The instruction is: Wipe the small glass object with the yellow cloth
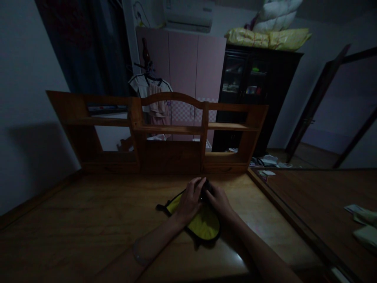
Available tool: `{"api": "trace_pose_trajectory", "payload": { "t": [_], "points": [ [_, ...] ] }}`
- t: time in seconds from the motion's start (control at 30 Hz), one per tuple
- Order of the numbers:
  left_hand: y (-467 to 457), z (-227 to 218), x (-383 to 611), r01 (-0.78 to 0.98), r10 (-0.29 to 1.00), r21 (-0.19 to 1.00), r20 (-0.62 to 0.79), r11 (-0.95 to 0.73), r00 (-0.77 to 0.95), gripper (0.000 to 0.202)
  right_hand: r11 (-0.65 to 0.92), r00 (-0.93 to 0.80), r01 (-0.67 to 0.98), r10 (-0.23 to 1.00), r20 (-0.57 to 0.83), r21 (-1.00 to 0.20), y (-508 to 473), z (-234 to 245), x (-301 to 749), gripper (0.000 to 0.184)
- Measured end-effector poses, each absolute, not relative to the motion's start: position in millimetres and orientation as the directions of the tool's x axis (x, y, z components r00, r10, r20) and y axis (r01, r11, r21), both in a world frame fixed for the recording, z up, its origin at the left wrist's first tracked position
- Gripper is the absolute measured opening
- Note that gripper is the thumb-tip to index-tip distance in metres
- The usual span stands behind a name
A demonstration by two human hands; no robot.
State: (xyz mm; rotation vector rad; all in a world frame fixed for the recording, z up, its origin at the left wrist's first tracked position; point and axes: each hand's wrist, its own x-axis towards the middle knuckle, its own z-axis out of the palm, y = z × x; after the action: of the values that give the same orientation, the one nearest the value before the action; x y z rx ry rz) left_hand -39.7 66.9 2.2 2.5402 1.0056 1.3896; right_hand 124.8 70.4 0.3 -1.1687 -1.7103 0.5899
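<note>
A flat yellow fabric piece with black trim (206, 224) lies at a slant on the wooden surface. It has a rounded near end and small black tabs along its edge. Across its upper part is my left hand (191, 200), fingers bent toward a dark section at the far edge. My right hand (219, 201) meets it from the other side, its fingers curled on the same dark section (207, 184). Both hands are closed there, almost touching each other. Dim light and the fingers hide what exactly is gripped. A clear band circles my left forearm.
A wooden shelf unit (171, 129) with drawers stands along the far edge of the surface. A raised wooden rail (282, 212) runs down the right, with papers or cloth (365, 224) beyond it. A wall (29, 137) borders the left.
</note>
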Motion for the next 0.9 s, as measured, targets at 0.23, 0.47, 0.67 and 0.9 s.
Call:
{"api": "trace_pose_trajectory", "payload": {
  "t": [0.23,0.47,0.67,0.9],
  "points": [
    [67.1,4.9,-42.7,0.536,0.591,0.358,0.721,-0.765,0.362,0.075,0.392,-0.213,0.232,0.914,0.346,-0.89,67.5,1.8,121.6,0.052],
    [66.9,4.0,-42.2,0.551,0.504,0.213,0.734,-0.807,0.455,0.079,0.368,-0.202,0.08,0.916,0.347,-0.926,68.7,2.3,119.2,0.054],
    [69.2,-0.1,-39.5,0.577,0.441,0.103,0.755,-0.81,0.485,0.08,0.41,-0.13,0.137,0.91,0.394,-0.902,71.8,-5.7,118.9,0.045],
    [68.5,0.4,-39.2,0.578,0.428,0.068,0.741,-0.813,0.516,0.077,0.461,-0.061,0.227,0.886,0.46,-0.858,73.0,-12.0,119.8,0.038]
  ]
}}
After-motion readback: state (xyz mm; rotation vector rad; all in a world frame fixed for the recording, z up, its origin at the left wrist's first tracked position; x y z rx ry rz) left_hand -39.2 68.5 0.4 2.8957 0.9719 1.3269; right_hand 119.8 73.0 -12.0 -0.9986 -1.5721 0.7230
